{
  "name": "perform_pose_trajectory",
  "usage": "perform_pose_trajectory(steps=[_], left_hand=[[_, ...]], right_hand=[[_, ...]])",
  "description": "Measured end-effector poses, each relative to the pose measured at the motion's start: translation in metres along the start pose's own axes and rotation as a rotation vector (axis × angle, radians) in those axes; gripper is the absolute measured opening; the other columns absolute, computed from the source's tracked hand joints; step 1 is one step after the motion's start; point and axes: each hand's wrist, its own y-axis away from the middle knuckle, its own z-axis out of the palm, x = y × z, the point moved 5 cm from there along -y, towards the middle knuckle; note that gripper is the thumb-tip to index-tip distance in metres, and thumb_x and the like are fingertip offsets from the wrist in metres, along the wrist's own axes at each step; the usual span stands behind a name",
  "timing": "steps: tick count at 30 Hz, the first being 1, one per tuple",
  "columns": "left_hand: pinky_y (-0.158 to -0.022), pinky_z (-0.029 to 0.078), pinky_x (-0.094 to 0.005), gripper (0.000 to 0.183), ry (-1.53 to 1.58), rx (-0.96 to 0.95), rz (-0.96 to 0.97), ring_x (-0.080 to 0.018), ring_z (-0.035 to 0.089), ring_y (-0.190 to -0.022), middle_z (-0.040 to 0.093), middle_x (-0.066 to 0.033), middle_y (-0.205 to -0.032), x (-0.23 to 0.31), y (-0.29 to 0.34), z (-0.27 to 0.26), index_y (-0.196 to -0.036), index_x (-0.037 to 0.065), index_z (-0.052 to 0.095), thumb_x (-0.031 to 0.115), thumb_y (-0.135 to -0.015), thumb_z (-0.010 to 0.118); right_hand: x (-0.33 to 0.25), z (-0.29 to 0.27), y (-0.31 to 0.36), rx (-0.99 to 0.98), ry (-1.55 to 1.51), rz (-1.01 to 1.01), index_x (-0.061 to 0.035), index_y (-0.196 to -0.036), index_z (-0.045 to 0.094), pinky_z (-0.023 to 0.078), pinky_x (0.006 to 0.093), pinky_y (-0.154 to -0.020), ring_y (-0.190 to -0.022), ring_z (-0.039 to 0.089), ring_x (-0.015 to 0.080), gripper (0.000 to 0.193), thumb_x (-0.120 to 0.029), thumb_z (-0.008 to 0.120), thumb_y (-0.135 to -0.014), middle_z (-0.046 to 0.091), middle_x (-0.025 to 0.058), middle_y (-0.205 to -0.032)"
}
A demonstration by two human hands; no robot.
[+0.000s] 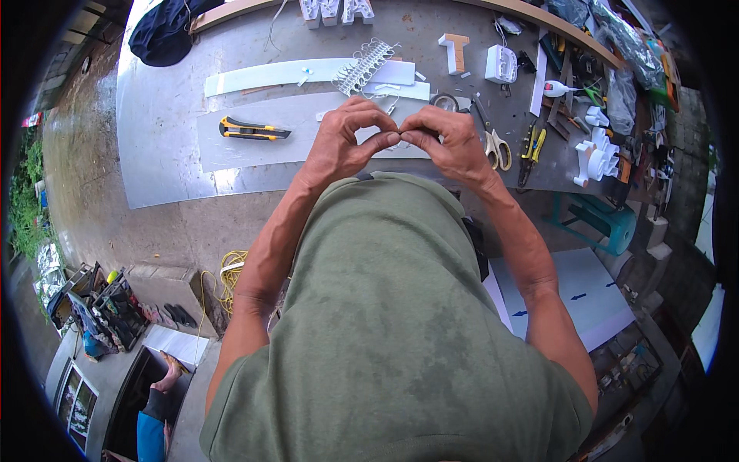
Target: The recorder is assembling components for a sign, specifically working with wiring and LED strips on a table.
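Observation:
Over the near edge of the metal table, my left hand [342, 140] and my right hand [453, 142] meet fingertip to fingertip. Both are closed in a pinch, and what lies between the fingers is too small to make out. A thin wire shows just behind the left fingers. Beyond them a bundled chain of small light modules [365, 68] rests on white plastic strips [269, 77]. A black and yellow utility knife [252, 131] lies left of my left hand. Close to my right hand are a roll of black tape [444, 101] and cream-handled scissors [502, 152].
Yellow-handled pliers [533, 148], a white bottle [556, 88] and white shaped pieces [596, 158] crowd the table's right side. A block letter [454, 54] stands farther back. A green stool [612, 223] is below right. Another person's blue-clothed part [151, 436] shows at lower left.

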Motion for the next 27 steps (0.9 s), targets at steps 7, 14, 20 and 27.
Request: perform_pose_trajectory(steps=[7, 14, 20, 27], left_hand=[[-0.076, 0.054, -0.03, 0.025, 0.221, -0.176, -0.365, -0.0141, 0.066, -0.079, 0.076, -0.0055, -0.099, -0.045, 0.018, 0.01, -0.106, 0.006, 0.073, 0.012, -0.084, 0.082], [-0.09, 0.05, -0.0405, 0.028, -0.433, -0.336, -0.051, -0.027, 0.066, -0.103, 0.074, -0.0089, -0.098, -0.07, 0.044, 0.015, -0.104, 0.009, 0.074, 0.0, -0.078, 0.068], [-0.09, 0.051, -0.0399, 0.031, -0.349, -0.14, 0.078, -0.031, 0.062, -0.108, 0.071, -0.0115, -0.108, -0.044, 0.036, 0.007, -0.104, 0.005, 0.069, -0.007, -0.076, 0.061], [-0.089, 0.048, -0.0428, 0.039, -0.439, -0.287, 0.206, -0.0332, 0.058, -0.103, 0.06, -0.014, -0.104, -0.037, -0.048, 0.087, -0.112, 0.004, 0.06, 0.02, -0.082, 0.077]], right_hand=[[0.036, 0.004, 0.016, 0.011, -0.285, 0.235, -0.0025, -0.115, 0.072, 0.053, 0.028, -0.073, -0.08, 0.064, 0.0108, 0.028, -0.018, 0.075, -0.092, 0.073, 0.0039, -0.091], [0.079, 0.003, 0.058, 0.301, 0.036, 0.394, -0.0018, -0.107, 0.073, 0.054, 0.0329, -0.075, -0.082, 0.07, 0.0192, 0.02, -0.016, 0.07, -0.094, 0.076, 0.0108, -0.095], [0.155, -0.028, 0.088, 0.652, 0.255, 0.597, -0.0034, -0.108, 0.068, 0.055, 0.0373, -0.069, -0.076, 0.07, 0.0224, 0.022, -0.013, 0.072, -0.088, 0.069, 0.0126, -0.09], [0.16, -0.038, 0.075, 0.527, 0.446, 0.49, -0.0089, -0.108, 0.069, 0.054, 0.0422, -0.074, -0.082, 0.068, 0.0295, 0.023, -0.01, 0.072, -0.085, 0.064, 0.0095, -0.096]])
